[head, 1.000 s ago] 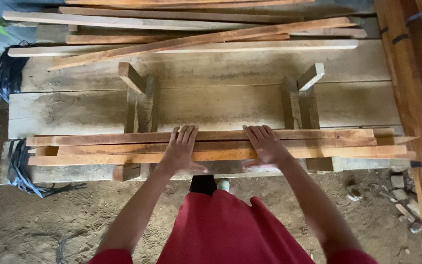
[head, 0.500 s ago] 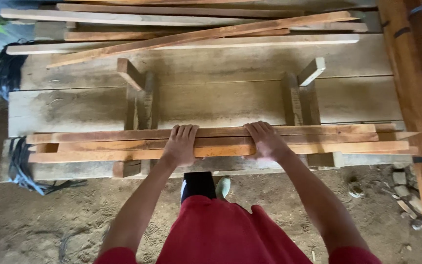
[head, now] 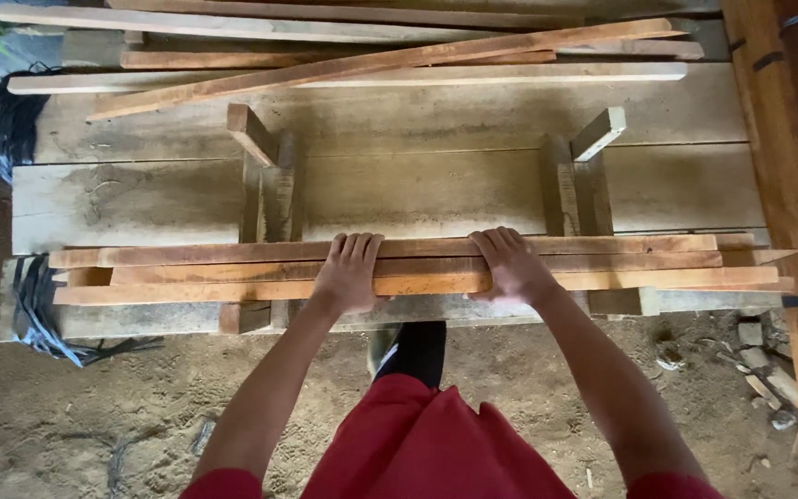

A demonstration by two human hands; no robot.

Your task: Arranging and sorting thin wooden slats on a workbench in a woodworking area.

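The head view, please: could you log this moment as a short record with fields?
Left hand: palm down on the bundle of wooden strips, fingers over its far edge.
Right hand: palm down on the same strips.
Support: plank bench with two upright wooden brackets.
Behind: loose battens.
Ground: sandy floor.
Left edge: black straps.

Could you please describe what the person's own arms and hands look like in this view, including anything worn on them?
Both arms are bare from hand to upper arm, with only the edges of short red sleeves showing at the bottom of the view. The left hand and the right hand wear no gloves, and no rings, watch or bands can be seen. The fingers are uncovered, with short nails.
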